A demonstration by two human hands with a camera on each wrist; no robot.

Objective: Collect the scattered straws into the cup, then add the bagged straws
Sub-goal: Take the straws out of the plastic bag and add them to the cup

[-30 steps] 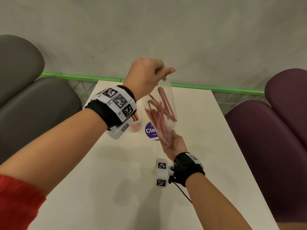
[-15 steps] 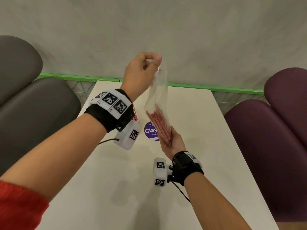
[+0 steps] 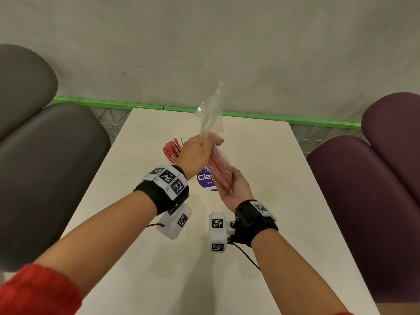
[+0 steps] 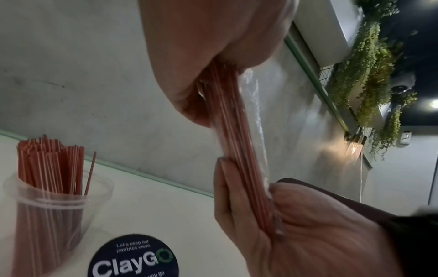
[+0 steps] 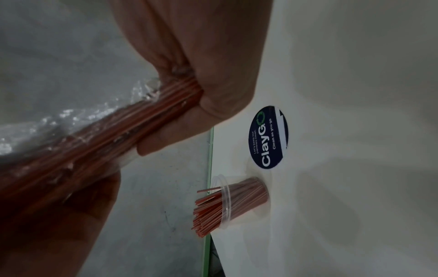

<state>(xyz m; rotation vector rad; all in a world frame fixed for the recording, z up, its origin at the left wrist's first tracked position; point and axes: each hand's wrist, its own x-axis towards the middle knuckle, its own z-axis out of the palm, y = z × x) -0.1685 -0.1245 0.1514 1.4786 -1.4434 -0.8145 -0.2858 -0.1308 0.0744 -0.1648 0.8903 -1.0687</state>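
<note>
A clear plastic bag holds a bundle of red straws tilted above the white table. My left hand grips the bag round the bundle's upper end, and the empty crumpled top of the bag stands free above it. My right hand holds the bundle's lower end, fingers curled round it. The left wrist view shows the bagged straws stretched between both hands. A clear cup filled with upright red straws stands on the table just left of my left hand.
A round dark "ClayGo" sticker lies on the table under the hands. A grey seat flanks the table on the left and a purple seat on the right. A green ledge and a grey wall close the far end.
My left hand came down from the bag's top and now grips round the straws. The loose straws are bunched into one tight bundle. The right hand stayed at the bottom end.
</note>
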